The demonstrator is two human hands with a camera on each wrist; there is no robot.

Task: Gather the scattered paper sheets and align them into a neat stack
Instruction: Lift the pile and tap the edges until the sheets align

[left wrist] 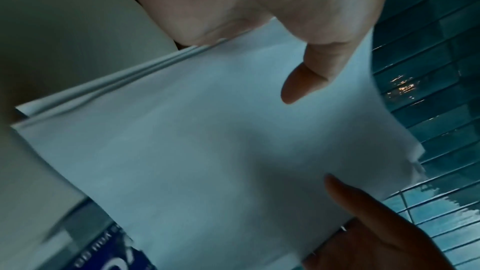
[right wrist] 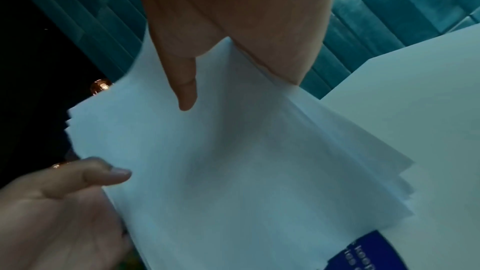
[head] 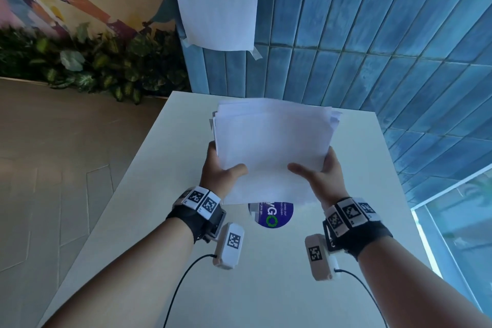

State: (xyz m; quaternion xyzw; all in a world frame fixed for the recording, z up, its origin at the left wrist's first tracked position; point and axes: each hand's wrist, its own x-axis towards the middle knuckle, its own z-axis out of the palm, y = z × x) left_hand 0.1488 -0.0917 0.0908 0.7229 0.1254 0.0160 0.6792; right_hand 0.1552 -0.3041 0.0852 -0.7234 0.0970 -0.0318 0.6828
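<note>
The paper sheets (head: 271,152) are held above the white table (head: 149,221), long axis running away from the person, far corners fanned and uneven. The left hand (head: 219,170) pinches the left edge, thumb on top; the right hand (head: 319,176) pinches the right edge likewise, so both lie equally near. Squaring likely requires tapping the near edge down on the table. The right wrist view shows staggered edges at the right side; the head view alone shows a blue sticker (head: 271,216) beneath.
</note>
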